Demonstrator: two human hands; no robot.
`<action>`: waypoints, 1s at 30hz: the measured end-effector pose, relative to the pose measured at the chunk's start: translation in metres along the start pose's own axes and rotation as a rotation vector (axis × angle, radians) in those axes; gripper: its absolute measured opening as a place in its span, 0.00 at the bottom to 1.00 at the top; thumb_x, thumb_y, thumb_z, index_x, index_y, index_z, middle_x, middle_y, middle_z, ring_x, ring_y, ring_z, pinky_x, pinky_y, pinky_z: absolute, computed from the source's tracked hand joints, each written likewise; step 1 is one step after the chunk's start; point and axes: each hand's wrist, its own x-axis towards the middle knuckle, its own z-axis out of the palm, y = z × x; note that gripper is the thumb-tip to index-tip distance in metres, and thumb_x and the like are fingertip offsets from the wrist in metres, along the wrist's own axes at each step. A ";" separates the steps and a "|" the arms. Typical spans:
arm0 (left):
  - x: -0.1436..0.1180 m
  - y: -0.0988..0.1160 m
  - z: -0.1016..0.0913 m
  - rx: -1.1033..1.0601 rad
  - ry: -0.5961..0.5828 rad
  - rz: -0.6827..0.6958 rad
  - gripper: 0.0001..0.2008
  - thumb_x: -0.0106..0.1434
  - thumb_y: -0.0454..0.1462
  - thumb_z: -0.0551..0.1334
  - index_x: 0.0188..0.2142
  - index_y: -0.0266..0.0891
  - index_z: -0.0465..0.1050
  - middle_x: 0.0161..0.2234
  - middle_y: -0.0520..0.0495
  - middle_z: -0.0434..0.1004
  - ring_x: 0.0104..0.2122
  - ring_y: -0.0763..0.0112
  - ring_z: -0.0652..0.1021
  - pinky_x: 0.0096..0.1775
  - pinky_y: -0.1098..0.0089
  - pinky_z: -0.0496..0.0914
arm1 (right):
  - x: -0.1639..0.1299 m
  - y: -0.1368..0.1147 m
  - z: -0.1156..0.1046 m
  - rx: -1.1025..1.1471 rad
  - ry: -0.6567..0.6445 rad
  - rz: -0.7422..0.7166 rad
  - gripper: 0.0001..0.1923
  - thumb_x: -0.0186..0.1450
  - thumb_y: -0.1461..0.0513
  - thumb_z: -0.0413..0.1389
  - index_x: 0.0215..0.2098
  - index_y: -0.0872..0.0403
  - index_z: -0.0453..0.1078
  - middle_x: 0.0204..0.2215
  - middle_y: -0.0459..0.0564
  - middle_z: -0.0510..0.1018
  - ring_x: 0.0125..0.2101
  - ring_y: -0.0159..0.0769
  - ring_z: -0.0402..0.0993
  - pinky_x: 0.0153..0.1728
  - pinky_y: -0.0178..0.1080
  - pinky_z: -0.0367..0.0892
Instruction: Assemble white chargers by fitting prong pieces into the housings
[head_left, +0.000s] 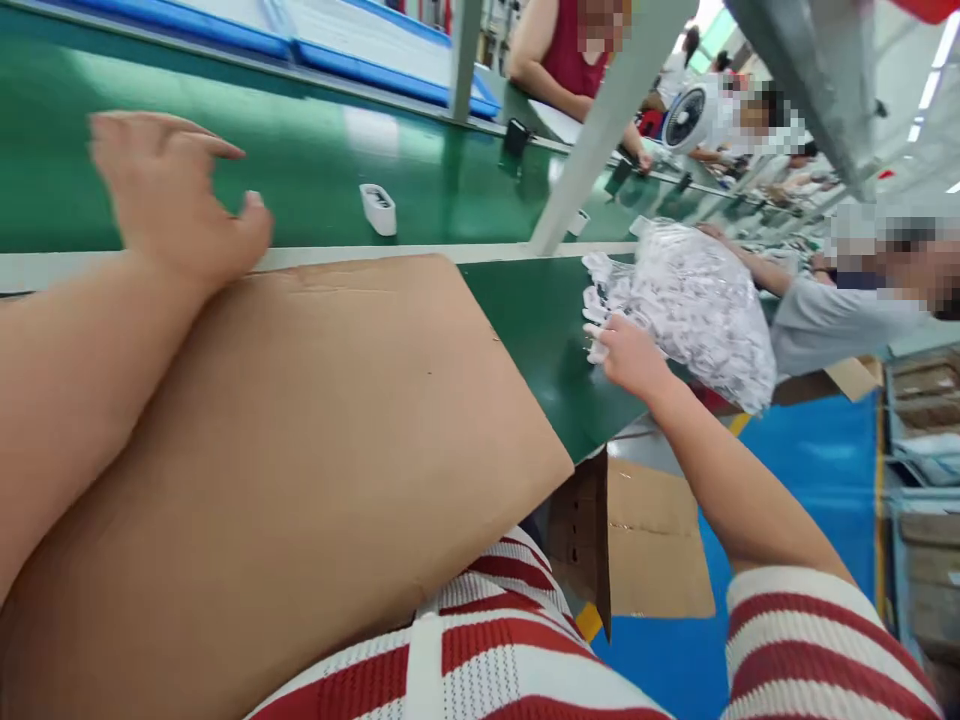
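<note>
My left hand (pixel 180 200) hangs over the green conveyor belt (pixel 300 140), with fingers and thumb apart and nothing in them. Below that wrist lies a large flat sheet of brown cardboard (pixel 337 430). My right hand (pixel 634 358) reaches to the right, its fingers pinched on a small white piece at the mouth of a clear plastic bag (pixel 705 310). Many similar white pieces fill the bag, and some spill from its left end onto the green tabletop (pixel 540 340). The exact kind of these pieces cannot be made out. A white oval part (pixel 379 210) sits alone on the belt.
An open cardboard box (pixel 656 540) stands on the blue floor below the table edge. A slanted metal post (pixel 607 130) rises beside the belt. Co-workers sit across the belt and beyond the bag. A white fan (pixel 684 118) and shelves (pixel 926 500) are farther off.
</note>
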 end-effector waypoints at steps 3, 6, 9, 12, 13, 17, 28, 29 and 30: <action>0.022 -0.002 0.003 0.087 -0.079 0.029 0.43 0.69 0.61 0.50 0.65 0.26 0.63 0.66 0.42 0.64 0.68 0.51 0.56 0.69 0.47 0.50 | 0.011 -0.017 -0.007 0.302 0.188 0.065 0.14 0.63 0.61 0.62 0.47 0.52 0.80 0.44 0.55 0.75 0.38 0.44 0.75 0.40 0.45 0.70; 0.047 0.017 0.017 0.022 -0.331 -0.015 0.51 0.65 0.61 0.61 0.71 0.24 0.52 0.67 0.40 0.62 0.68 0.51 0.57 0.68 0.48 0.53 | 0.021 -0.062 -0.011 0.811 0.239 0.102 0.14 0.60 0.52 0.66 0.41 0.50 0.79 0.39 0.49 0.77 0.29 0.36 0.75 0.32 0.41 0.70; 0.063 0.037 0.032 -0.004 -0.455 -0.047 0.42 0.65 0.49 0.68 0.70 0.30 0.58 0.64 0.42 0.68 0.60 0.61 0.68 0.65 0.59 0.62 | 0.032 -0.112 -0.009 1.242 0.165 0.139 0.18 0.55 0.47 0.68 0.36 0.51 0.78 0.32 0.46 0.79 0.22 0.30 0.69 0.24 0.37 0.65; 0.063 0.048 0.036 0.008 -0.420 -0.064 0.30 0.64 0.48 0.68 0.60 0.33 0.73 0.58 0.44 0.72 0.52 0.63 0.73 0.57 0.67 0.68 | 0.046 -0.139 -0.004 1.505 0.029 0.122 0.19 0.51 0.48 0.70 0.32 0.52 0.79 0.28 0.46 0.79 0.25 0.31 0.69 0.25 0.35 0.64; 0.059 0.049 0.034 0.013 -0.387 -0.055 0.30 0.63 0.51 0.68 0.57 0.33 0.75 0.56 0.44 0.73 0.50 0.64 0.73 0.54 0.68 0.69 | 0.051 -0.142 -0.003 1.570 -0.038 0.125 0.19 0.50 0.48 0.70 0.32 0.52 0.79 0.28 0.46 0.80 0.26 0.31 0.70 0.26 0.34 0.64; 0.021 0.058 0.013 0.022 -0.260 0.062 0.31 0.62 0.61 0.64 0.47 0.36 0.77 0.48 0.47 0.75 0.45 0.65 0.73 0.43 0.71 0.68 | 0.072 -0.142 -0.008 1.723 -0.234 0.113 0.21 0.44 0.51 0.73 0.33 0.51 0.79 0.34 0.47 0.82 0.32 0.32 0.74 0.30 0.33 0.66; -0.093 0.068 -0.007 -0.256 -0.356 -0.027 0.28 0.50 0.58 0.71 0.43 0.44 0.77 0.45 0.47 0.78 0.46 0.55 0.77 0.41 0.64 0.70 | 0.092 -0.179 -0.008 0.830 0.166 -0.337 0.05 0.62 0.60 0.63 0.36 0.52 0.80 0.34 0.48 0.76 0.32 0.34 0.70 0.35 0.38 0.66; -0.095 0.063 -0.008 -0.324 -0.372 -0.007 0.29 0.49 0.59 0.72 0.44 0.44 0.77 0.46 0.46 0.78 0.46 0.55 0.77 0.42 0.64 0.71 | 0.092 -0.179 -0.004 0.814 0.138 -0.351 0.05 0.63 0.61 0.63 0.36 0.52 0.80 0.33 0.47 0.76 0.31 0.34 0.70 0.35 0.38 0.67; -0.097 0.058 -0.009 -0.383 -0.386 0.007 0.29 0.50 0.59 0.71 0.44 0.44 0.77 0.45 0.46 0.78 0.45 0.56 0.77 0.41 0.64 0.72 | 0.093 -0.179 -0.001 0.822 0.123 -0.358 0.06 0.63 0.61 0.62 0.37 0.52 0.80 0.33 0.47 0.75 0.31 0.34 0.70 0.35 0.38 0.67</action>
